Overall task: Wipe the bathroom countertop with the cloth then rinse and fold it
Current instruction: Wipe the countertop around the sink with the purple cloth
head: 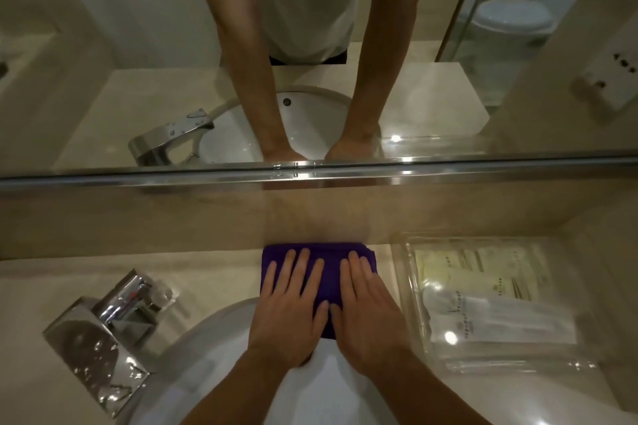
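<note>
A folded purple cloth [331,255] lies flat on the beige countertop [214,272] behind the white sink basin [221,355], against the back ledge. My left hand [293,307] presses on the cloth's left half with straight, spread fingers. My right hand [366,314] lies flat on its right half, fingers straight and together. The two thumbs nearly meet over the cloth's middle. The cloth's near edge hangs a little over the basin rim, mostly hidden under my hands.
A chrome faucet [114,331] with water drops stands at the left of the basin. A clear tray [414,321] with packaged toiletries sits at the right. A mirror with a metal rail [138,179] rises behind the ledge.
</note>
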`<state>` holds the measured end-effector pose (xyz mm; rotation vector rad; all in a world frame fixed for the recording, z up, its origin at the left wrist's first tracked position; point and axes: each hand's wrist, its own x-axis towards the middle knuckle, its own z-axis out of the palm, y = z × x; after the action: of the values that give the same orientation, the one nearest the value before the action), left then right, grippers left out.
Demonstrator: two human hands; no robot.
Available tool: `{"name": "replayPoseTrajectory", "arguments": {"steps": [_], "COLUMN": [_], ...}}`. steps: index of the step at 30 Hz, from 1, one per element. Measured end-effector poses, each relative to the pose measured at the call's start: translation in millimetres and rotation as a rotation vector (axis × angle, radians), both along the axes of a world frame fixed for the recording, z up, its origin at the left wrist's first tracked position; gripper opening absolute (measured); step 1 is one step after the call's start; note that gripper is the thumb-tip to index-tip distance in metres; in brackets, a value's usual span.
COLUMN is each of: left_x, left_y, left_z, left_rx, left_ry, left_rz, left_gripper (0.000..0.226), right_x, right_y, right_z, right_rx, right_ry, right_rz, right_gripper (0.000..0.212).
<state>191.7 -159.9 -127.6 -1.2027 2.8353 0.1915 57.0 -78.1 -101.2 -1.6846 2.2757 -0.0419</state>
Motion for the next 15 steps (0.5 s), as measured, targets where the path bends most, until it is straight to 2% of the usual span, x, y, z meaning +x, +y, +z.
{"name": "replayPoseTrajectory", "arguments": {"steps": [3, 5, 7, 11, 13, 15], "left_x": [-8.7, -12.5, -18.2, -29.3, -32.9, -33.8], "left_y": [2.7, 5.8, 8.7, 13.4, 13.5, 12.6], "left_z": [0.0, 0.8, 2.5, 5.9, 4.0, 2.4], "left_rx": [0.015, 0.026, 0.035, 0.025, 0.024, 0.028], "left_ry": [0.002, 0.012, 0.038, 0.103, 0.118, 0.129], "left_rz": [0.009, 0.007, -0.012, -0.094, -0.134, -0.142], "left_gripper": [0.063, 0.063, 0.061, 0.057, 0.059, 0.062], "right_x": [-3.5, -7.6, -13.2, -17.9, -15.7, -12.7], "right_y": [-4.3, -9.5, -9.9, -17.2, -19.4, -18.8], "right_z": [1.0, 8.4, 18.5, 40.3, 43.8, 47.2], "right_rx": [0.120, 0.212, 0.310, 0.445, 0.458, 0.399], "right_ry": [0.007, 0.087, 0.147, 0.237, 0.255, 0.188], "right_rz": [-0.009, 0.052, 0.085, 0.069, 0.080, 0.059], "right_gripper": [0.072, 0.082, 0.077, 0.081, 0.077, 0.077]}}
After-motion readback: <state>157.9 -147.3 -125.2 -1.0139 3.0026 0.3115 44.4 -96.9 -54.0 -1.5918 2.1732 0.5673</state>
